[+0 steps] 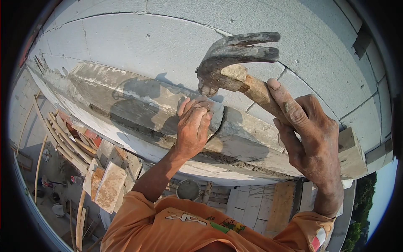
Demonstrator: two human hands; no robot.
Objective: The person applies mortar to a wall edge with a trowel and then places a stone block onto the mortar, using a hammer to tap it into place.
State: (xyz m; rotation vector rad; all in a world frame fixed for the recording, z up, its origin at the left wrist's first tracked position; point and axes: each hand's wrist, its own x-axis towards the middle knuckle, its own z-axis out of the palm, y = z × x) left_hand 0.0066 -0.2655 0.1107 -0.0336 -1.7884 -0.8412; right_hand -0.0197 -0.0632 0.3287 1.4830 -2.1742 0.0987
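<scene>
My right hand (312, 138) is wrapped round the wooden handle of a claw hammer (224, 63). Its dark metal head is raised just above my left hand, with the claw toward the upper right and the striking face down. My left hand (193, 128) rests on the upper edge of a grey concrete ledge (247, 132), beside a dark vertical gap. Its fingers are bunched together against the concrete at the foot of the wall; whatever they pinch is hidden. Shadows of my head and arms fall across the ledge.
A wall of pale blocks (121, 38) rises behind the ledge. Below on the left are bamboo poles (69, 138) and stained boards (111, 187). A round bucket (188, 190) of grey material stands beneath my left arm. A wooden plank (280, 206) lies lower right.
</scene>
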